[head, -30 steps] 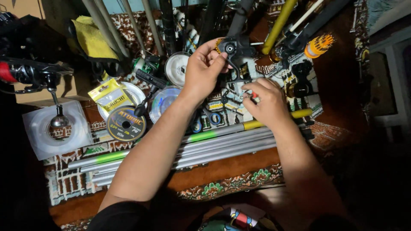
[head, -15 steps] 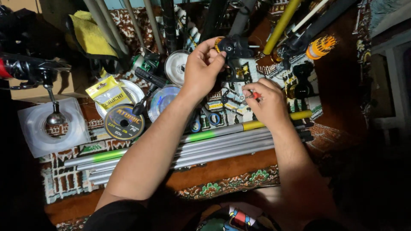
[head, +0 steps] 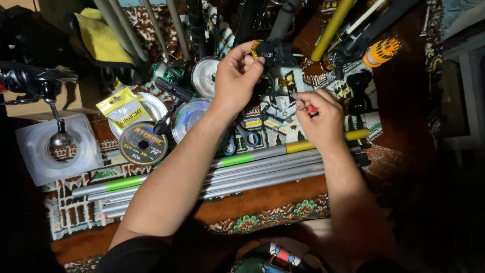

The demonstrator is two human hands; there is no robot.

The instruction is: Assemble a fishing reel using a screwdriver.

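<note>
Both hands busy; left hand [head: 241, 76] clamped on black reel [head: 275, 53], right hand [head: 318, 119] pinched small red-handled tool [head: 309, 108]; dim light, cluttered rug [head: 262, 220]; a slipped tool risked vanishing.

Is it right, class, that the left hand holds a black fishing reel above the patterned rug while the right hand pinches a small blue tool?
Not quite. In the head view the left hand does hold the black fishing reel above the patterned rug, but the small tool pinched in the right hand is red, not blue.
</note>
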